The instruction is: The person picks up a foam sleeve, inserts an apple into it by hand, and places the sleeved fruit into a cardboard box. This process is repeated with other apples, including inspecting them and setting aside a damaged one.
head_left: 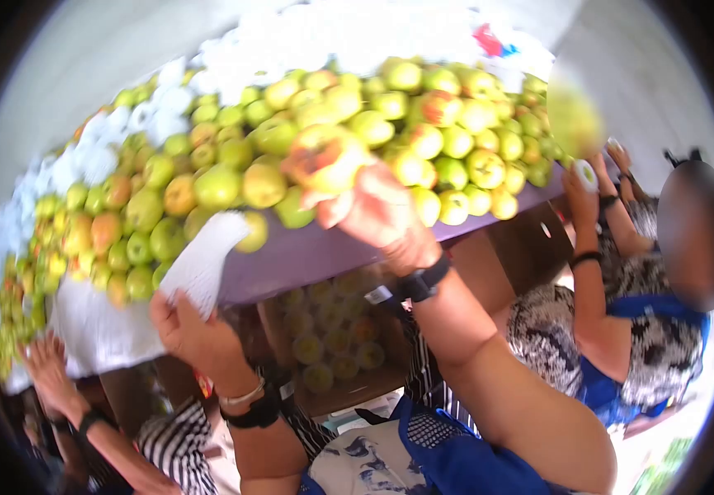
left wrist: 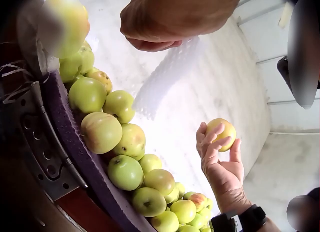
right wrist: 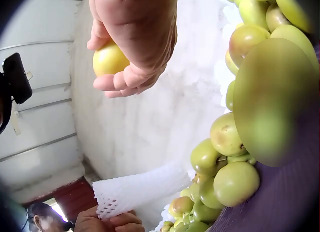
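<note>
My right hand (head_left: pixel 377 210) grips a yellow-red apple (head_left: pixel 324 155) and holds it up over the front of a heap of green and yellow apples (head_left: pixel 146 210). In the left wrist view, the right hand's fingers curl round this apple (left wrist: pixel 223 135). Lower and to the left, my left hand (head_left: pixel 196 334) pinches one end of a white foam net sleeve (head_left: pixel 208 260). The sleeve is flattened, its far end pointing up toward the heap. In the right wrist view, the foam net sleeve (right wrist: pixel 142 189) stands apart from the held apple.
A purple-covered table edge (head_left: pixel 291 262) runs under the heap. White foam nets (head_left: pixel 97 161) lie along the left and back. Below the table, a cardboard box (head_left: pixel 336 400) holds several apples. Other people's hands (head_left: pixel 50 371) work at both sides.
</note>
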Tool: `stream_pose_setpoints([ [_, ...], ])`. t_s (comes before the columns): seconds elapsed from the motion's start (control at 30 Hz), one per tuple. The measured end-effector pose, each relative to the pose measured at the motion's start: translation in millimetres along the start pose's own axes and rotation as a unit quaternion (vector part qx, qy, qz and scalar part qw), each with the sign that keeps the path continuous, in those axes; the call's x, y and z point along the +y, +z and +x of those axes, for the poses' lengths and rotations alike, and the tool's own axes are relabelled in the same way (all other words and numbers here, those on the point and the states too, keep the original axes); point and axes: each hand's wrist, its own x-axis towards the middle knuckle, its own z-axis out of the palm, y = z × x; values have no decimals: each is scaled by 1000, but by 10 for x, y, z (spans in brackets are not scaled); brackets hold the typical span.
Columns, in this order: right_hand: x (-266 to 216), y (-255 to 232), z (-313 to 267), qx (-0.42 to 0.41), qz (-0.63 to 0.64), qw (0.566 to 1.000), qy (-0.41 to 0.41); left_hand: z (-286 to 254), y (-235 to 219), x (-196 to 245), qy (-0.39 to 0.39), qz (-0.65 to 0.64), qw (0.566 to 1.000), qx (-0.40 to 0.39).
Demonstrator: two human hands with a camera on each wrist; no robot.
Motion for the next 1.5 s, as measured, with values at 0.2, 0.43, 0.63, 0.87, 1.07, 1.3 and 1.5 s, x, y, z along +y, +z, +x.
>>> stream_pose_setpoints([
  [0.2, 54, -47, -15, 14, 25, 1000, -3, 37, -170, -65, 176, 304, 933, -71],
  [0.43, 3, 70, -88, 68, -22, 997, 3, 70, -193, -227, 90, 235, 966, -62],
  [0.63, 47, 28, -75, 85, -138, 987, 4, 92, -124, -191, 57, 178, 982, -39],
  [0.87, 155, 69, -64, 30, -186, 982, 32, 4, 7, -99, -126, -19, 990, -66],
  [1.07, 26, 292, -105, 78, -235, 962, 114, -82, 376, 189, -194, -199, 960, 39],
  [1.3, 164, 529, -134, 28, -239, 949, 205, -166, 489, 303, -126, -196, 972, 39],
  [1.5, 306, 382, -149, 5, -320, 923, 214, -231, 508, 272, -77, -209, 975, -24],
])
